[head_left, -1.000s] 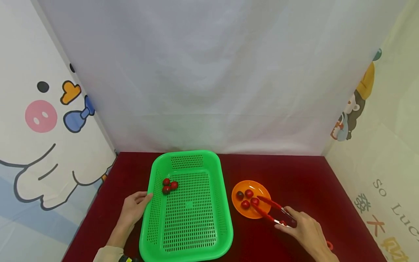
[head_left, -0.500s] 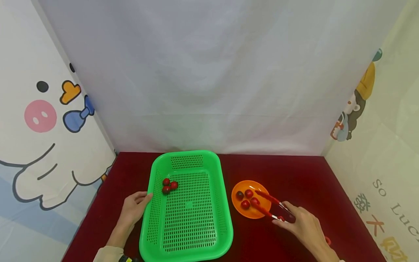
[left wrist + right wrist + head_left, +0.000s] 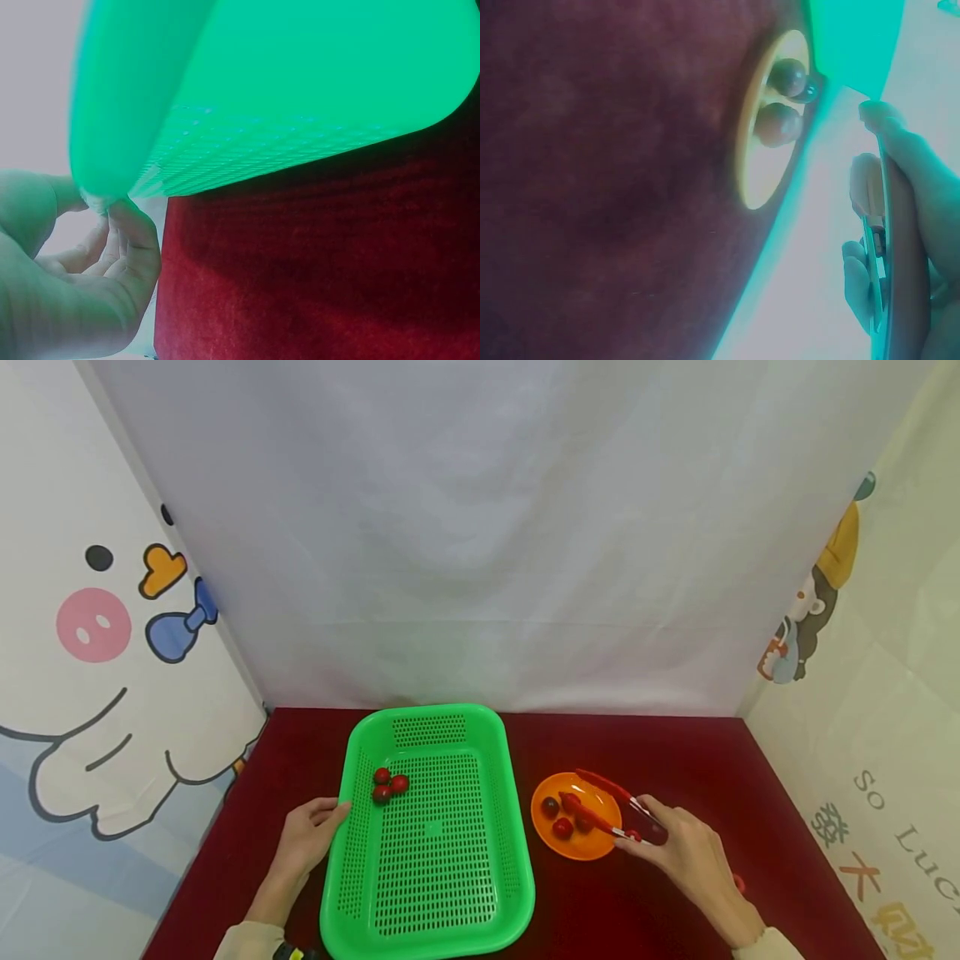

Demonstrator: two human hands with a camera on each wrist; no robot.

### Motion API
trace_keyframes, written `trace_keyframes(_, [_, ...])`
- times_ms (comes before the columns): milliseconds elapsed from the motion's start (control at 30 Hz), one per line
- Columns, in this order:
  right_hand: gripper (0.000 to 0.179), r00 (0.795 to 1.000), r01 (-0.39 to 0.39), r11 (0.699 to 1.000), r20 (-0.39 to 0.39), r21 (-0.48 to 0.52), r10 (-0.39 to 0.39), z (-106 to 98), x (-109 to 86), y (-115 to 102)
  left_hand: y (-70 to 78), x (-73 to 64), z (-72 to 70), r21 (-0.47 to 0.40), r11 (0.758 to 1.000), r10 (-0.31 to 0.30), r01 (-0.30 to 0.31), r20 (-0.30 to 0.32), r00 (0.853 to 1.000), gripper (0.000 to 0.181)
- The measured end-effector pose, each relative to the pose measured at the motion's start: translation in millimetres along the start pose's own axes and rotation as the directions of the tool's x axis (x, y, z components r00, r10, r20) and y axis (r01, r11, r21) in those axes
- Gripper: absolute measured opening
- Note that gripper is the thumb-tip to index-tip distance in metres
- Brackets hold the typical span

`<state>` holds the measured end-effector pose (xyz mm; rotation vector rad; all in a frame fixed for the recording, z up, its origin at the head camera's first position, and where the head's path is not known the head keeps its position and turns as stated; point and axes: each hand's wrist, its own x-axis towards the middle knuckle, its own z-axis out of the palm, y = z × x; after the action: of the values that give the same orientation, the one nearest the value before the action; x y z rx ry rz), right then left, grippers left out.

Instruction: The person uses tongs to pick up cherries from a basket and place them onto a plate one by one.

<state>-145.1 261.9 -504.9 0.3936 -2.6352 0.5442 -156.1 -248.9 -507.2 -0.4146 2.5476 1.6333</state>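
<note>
My left hand pinches the left rim of a green perforated plastic basket; thumb and fingers meet at that rim in the left wrist view. Three small tomatoes lie inside, near its left wall. On the right, my right hand grips red-tipped tongs whose arms stand apart. One arm crosses over tomatoes on the orange plate, partly covering them, while the other reaches the plate's far edge. A dark tomato and a red one show at the plate's left.
Dark red cloth covers the table. A white curtain hangs behind it, and printed panels stand at both sides. The plate sits close to the basket's right side.
The tongs and right hand have shifted away from me and slightly left, the arms spreading wider; their tips have left the near tomatoes. The left hand and basket have not moved.
</note>
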Motion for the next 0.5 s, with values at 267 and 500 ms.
trace_keyframes(267, [0.06,0.998,0.057,0.998,-0.038,-0.01,-0.057,0,16.0,-9,-0.9,0.8,0.0,-0.01,1.0,0.004,-0.004,0.002,1.0,0.046])
trace_keyframes(500, [0.06,0.995,0.095,0.995,-0.039,0.013,-0.094,1,32.2,-21,-2.4,0.9,0.4,-0.013,1.0,0.002,-0.002,0.001,1.0,0.046])
